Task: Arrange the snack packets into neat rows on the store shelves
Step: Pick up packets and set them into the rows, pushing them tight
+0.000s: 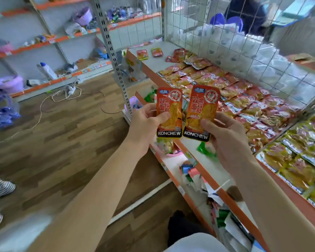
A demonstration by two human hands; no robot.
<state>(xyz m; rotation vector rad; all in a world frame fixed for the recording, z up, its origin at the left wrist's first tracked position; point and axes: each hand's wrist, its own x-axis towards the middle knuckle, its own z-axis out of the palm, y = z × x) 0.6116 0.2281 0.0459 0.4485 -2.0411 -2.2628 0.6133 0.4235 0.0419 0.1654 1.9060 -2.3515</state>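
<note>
My left hand (145,124) pinches one orange KONCHEW snack packet (168,104) upright by its lower edge. Beside it my right hand (224,135) pinches a second, matching snack packet (203,106). Both packets are held side by side in the air in front of the orange-edged shelf (153,64). On that shelf lie several rows of the same orange packets (225,88), overlapping along the wire back. Two loose packets (149,53) lie apart at the shelf's far end.
A wire mesh panel (225,42) backs the shelf. Yellow packets (302,153) fill the section at right. Lower shelves (198,179) hold mixed packets and a green wrapper (205,150). A perforated upright post (113,51) stands left; cables (65,93) lie on the wooden floor.
</note>
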